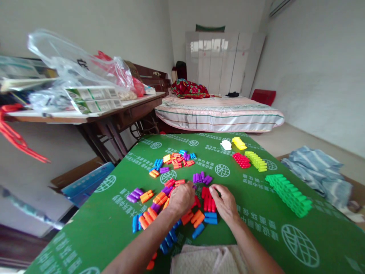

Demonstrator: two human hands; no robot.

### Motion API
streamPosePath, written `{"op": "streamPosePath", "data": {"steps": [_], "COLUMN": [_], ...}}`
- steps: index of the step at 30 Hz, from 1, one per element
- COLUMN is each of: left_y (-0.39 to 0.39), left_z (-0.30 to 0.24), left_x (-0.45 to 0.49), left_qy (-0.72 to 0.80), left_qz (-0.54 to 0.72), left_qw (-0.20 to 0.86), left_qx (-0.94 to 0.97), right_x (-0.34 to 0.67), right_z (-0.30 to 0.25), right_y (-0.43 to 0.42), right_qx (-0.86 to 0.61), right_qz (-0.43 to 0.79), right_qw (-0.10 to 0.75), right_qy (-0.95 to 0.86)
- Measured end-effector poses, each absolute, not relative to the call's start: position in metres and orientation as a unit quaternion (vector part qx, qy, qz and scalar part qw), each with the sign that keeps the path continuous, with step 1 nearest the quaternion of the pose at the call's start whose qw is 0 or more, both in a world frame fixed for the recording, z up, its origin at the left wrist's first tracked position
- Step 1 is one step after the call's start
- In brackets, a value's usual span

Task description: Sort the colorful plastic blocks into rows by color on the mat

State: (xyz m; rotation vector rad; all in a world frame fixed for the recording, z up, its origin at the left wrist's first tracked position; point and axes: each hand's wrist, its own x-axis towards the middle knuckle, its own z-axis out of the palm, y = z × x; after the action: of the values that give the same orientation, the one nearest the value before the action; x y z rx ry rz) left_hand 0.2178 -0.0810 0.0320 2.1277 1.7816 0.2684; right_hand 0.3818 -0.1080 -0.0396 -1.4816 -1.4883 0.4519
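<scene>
My left hand (180,198) rests knuckles-up on a heap of loose coloured plastic blocks (159,201), its fingers curled down among red and orange pieces; what it holds is hidden. My right hand (225,201) pinches at the right side of a small row of red blocks (208,201). Purple blocks (202,177) lie just beyond both hands. Blue and orange blocks (203,219) lie under my wrists.
The green printed table cover (256,213) carries sorted rows: bright green (289,194), lime (256,160), red (241,160), yellow (238,143), white (226,144). More mixed blocks (175,160) lie farther back. A cluttered wooden table (85,114) stands left; a bed (216,112) behind.
</scene>
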Motion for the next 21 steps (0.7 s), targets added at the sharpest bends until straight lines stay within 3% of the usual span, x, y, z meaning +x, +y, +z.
{"op": "streamPosePath", "data": {"steps": [5, 10, 14, 21], "left_y": [-0.07, -0.067, -0.075, -0.092], "left_z": [0.034, 0.032, 0.03, 0.026], "left_x": [0.205, 0.2, 0.203, 0.218], "left_qy": [0.601, 0.556, 0.52, 0.459], "left_qz": [0.202, 0.287, 0.297, 0.261], "left_qw": [0.277, 0.457, 0.559, 0.634], "left_qx": [0.722, 0.631, 0.573, 0.564], "right_x": [0.383, 0.383, 0.382, 0.383], "right_z": [-0.041, -0.046, -0.046, -0.035], "right_y": [-0.107, -0.105, -0.106, -0.111], "right_qx": [-0.603, -0.603, -0.593, -0.513], "right_qz": [0.187, 0.185, 0.164, 0.168], "right_qw": [0.485, 0.49, 0.511, 0.543], "right_qy": [-0.606, -0.601, -0.601, -0.643]}}
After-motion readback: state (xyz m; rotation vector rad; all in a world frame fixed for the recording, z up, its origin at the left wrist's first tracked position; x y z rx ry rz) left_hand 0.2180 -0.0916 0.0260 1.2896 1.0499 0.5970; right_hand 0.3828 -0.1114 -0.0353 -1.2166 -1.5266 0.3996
